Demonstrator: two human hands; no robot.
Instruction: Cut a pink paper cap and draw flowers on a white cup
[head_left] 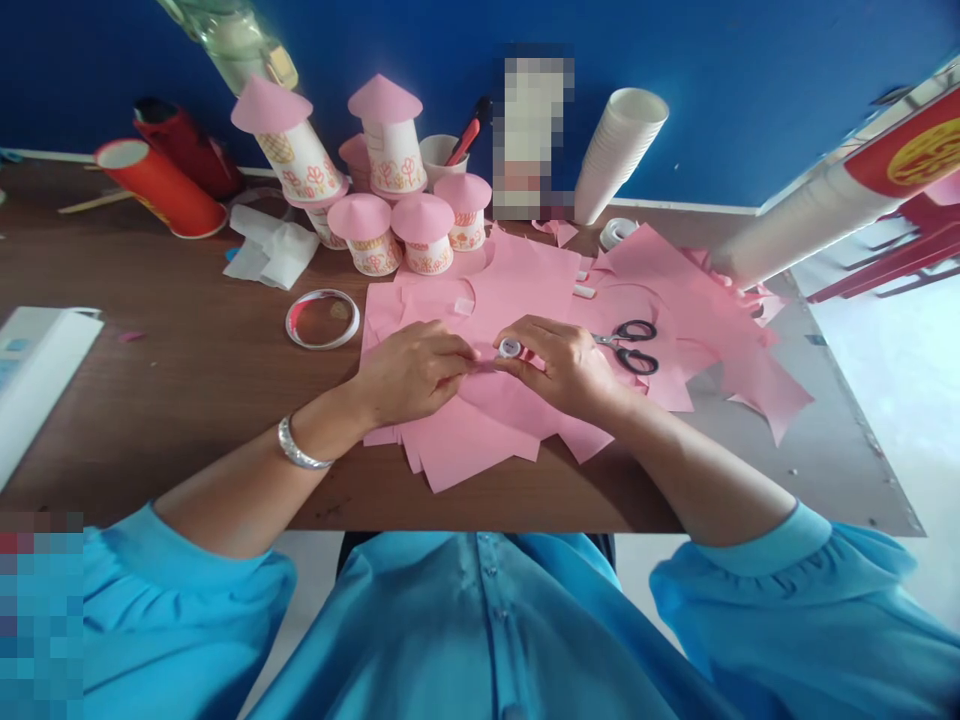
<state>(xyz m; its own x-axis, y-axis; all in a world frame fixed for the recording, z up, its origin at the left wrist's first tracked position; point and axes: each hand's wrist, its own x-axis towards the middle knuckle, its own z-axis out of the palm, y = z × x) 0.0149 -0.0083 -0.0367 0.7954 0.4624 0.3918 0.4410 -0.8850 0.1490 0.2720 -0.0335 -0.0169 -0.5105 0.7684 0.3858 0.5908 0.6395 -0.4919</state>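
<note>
My left hand (416,370) is closed in a pinch above the pink paper (480,450), fingertips close to my right hand's. What it pinches is too small to make out; a thin pinkish sliver shows between the two hands. In my right hand (562,365), thumb and fingers are wrapped round a small white round-ended object (511,348), whose flat end faces me with small dark marks on it. Beside that hand lie scissors (636,345) with black handles, on the paper.
Paper-cup towers (390,160) with pink cone roofs stand at the back. Near them are a red tube (161,190), a tissue (274,245), a white ring (289,320), stacked white cups (621,155) and a tape roll (619,234). A long white tube (810,235) leans at right.
</note>
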